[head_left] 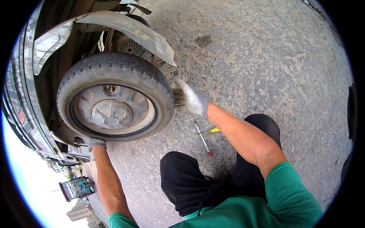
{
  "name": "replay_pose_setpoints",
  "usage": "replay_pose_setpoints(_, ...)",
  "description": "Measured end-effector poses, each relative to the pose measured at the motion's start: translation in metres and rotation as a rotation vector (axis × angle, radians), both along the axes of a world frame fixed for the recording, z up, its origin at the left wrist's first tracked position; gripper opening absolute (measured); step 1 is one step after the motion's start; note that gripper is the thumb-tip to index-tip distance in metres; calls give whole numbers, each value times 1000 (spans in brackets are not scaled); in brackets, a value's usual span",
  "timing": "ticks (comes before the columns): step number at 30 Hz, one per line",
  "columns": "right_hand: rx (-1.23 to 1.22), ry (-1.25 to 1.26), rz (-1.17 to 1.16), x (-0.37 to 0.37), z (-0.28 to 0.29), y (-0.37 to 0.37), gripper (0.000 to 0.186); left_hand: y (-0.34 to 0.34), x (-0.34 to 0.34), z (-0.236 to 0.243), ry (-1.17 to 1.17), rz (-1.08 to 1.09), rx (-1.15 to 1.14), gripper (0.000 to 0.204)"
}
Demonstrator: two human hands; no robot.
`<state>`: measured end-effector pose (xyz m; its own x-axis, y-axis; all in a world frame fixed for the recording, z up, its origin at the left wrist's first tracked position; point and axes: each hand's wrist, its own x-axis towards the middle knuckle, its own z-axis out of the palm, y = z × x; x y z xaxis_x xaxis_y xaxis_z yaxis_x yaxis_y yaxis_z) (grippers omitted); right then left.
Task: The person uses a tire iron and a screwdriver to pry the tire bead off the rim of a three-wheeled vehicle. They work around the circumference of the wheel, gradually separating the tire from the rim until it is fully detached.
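Observation:
A dusty vehicle wheel (113,114), with a black treaded tyre around a grey steel rim, stands at the left under a bent wheel-arch panel (133,32). My right hand (193,102), in a greyish-white work glove, holds the tyre's right side; its thumb is raised and its fingers reach to the tread. At the tyre's lower left edge, my left hand (95,143), also gloved, grips the wheel, its fingertips hidden behind the rubber. On the ground near my knees, a yellow-handled screwdriver (214,130) lies across a thin metal rod with a red end (209,154).
The worn vehicle body (28,95) fills the left side. Rough grey concrete (247,57) stretches to the right, with a dark stain (203,40). A small parked vehicle (76,189) and tall buildings (79,211) show in the distance at lower left.

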<state>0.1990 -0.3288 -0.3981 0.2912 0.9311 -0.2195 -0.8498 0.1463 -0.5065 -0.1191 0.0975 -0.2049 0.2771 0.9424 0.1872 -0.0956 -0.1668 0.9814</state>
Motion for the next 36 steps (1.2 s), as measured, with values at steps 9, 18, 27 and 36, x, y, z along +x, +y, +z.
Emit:
replay_pose_setpoints(9, 33, 33, -11, -5, -3, 4, 96, -5, -5, -5, 22, -14, -7, 48)
replay_pose_setpoints(18, -4, 106, -49, -6, -1, 8, 96, -171, 95, 101, 700, 347, 925, 56)
replay_pose_setpoints(27, -41, 128, -85, -14, 14, 4, 91, -178, 190, 151, 840, 273, 1408, 54)
replay_pose_setpoints(36, -18, 77, -209, 1, -5, 8, 73, -102, 158, 130, 854, 536, 1543, 58)
